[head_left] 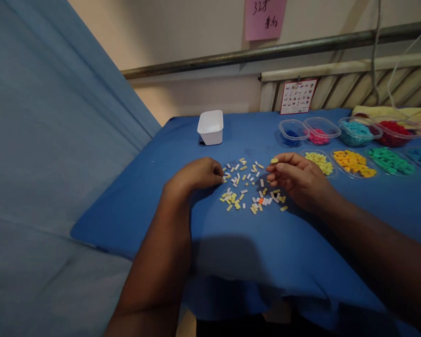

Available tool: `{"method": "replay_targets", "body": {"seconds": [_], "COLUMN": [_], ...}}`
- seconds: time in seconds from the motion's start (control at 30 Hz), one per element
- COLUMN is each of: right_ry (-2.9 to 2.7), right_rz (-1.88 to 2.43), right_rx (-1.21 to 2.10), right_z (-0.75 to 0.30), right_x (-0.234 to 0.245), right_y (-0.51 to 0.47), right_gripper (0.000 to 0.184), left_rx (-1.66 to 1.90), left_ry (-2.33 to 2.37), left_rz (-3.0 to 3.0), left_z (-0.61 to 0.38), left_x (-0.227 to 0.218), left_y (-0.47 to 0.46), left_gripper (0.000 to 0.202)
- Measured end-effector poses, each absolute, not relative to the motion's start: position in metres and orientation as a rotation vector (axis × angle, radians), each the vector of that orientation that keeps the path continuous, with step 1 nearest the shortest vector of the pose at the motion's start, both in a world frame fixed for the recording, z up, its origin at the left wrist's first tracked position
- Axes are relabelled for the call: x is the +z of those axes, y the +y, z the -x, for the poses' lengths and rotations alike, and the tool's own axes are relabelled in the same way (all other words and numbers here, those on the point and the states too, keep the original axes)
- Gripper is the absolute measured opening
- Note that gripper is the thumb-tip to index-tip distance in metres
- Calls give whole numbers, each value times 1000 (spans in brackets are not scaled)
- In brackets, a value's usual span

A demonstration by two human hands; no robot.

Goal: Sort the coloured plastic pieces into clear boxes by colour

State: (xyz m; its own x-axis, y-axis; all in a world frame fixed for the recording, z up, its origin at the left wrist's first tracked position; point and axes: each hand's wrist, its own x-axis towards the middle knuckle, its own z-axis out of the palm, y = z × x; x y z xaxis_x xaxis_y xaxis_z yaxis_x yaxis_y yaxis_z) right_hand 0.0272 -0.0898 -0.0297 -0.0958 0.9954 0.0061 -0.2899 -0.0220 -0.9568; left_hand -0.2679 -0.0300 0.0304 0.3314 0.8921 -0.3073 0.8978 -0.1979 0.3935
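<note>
Small white and yellow building bricks lie scattered on the blue cloth between my hands, with one orange brick among them. My right hand, at the right side of the spread, pinches a yellow brick at its fingertips, raised off the cloth. At the left edge of the bricks, my left hand is closed with its fingers curled down near the cloth. Whatever sits between its fingertips is hidden or too small to make out.
A white tub stands at the back left. Clear containers of coloured bricks line the right: yellow, orange, green, light blue, red and others. Behind are a radiator and a pipe; a blue curtain hangs left.
</note>
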Motion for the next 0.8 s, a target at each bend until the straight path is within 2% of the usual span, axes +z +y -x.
{"method": "replay_targets", "body": {"seconds": [0.17, 0.4, 0.63, 0.8], "right_ry": [-876, -929, -930, -948], "right_rz": [988, 999, 1056, 1091], "right_rx": [1631, 1615, 1583, 1538], "right_z": [-36, -46, -48, -52], "right_x": [-34, -41, -40, -40], "right_y": [-84, -79, -78, -74], "right_gripper": [25, 31, 19, 18], "left_rx": [-79, -75, -79, -86], "left_ry": [1641, 1621, 1591, 1568], "left_rz": [-2101, -2100, -2077, -2099], "left_z": [261, 262, 266, 264], "left_x": [30, 35, 35, 35], "left_y": [-33, -35, -35, -36], "left_gripper": [20, 21, 25, 25]}}
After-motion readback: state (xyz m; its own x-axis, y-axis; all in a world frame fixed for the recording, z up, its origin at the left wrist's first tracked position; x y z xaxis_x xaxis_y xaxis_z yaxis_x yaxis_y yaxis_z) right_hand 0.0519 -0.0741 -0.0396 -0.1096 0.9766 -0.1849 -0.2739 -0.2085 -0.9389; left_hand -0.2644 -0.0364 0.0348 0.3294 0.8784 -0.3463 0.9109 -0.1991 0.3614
